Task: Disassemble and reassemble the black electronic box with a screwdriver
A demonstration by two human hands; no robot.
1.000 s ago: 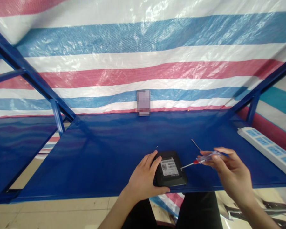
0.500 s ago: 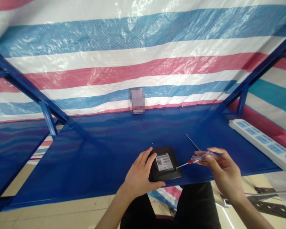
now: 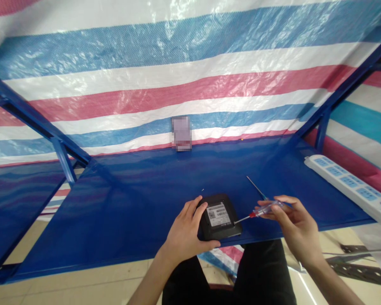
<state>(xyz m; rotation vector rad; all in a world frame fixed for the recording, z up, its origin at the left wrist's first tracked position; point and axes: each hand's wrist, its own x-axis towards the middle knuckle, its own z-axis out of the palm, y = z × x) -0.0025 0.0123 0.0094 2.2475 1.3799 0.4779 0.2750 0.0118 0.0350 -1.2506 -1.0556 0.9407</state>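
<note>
A square black device [image 3: 229, 231] with a white printed label lies near the front edge of the blue table. My left hand [image 3: 188, 231] grips its left side, fingers over the top edge and thumb along the near edge. In my right hand [image 3: 294, 222] is a screwdriver [image 3: 260, 210] with a clear handle and red collar, fingers closed around the handle. Its tip touches the device close to the label's lower right corner. A second screwdriver [image 3: 256, 187] lies behind it, its handle partly hidden by my right hand. One tiny metal piece, perhaps a screw [image 3: 202, 189], lies beyond the device.
A white power strip [image 3: 347, 182] lies along the table's right side. At the back, a pixelated upright object [image 3: 181, 134] stands against the striped sheet [image 3: 178, 93]. Blue metal braces [image 3: 63, 159] rise at both sides of the blue table [image 3: 130, 203].
The camera view has shifted slightly. Both hands, the device and the screwdriver keep nearly the same places relative to each other.
</note>
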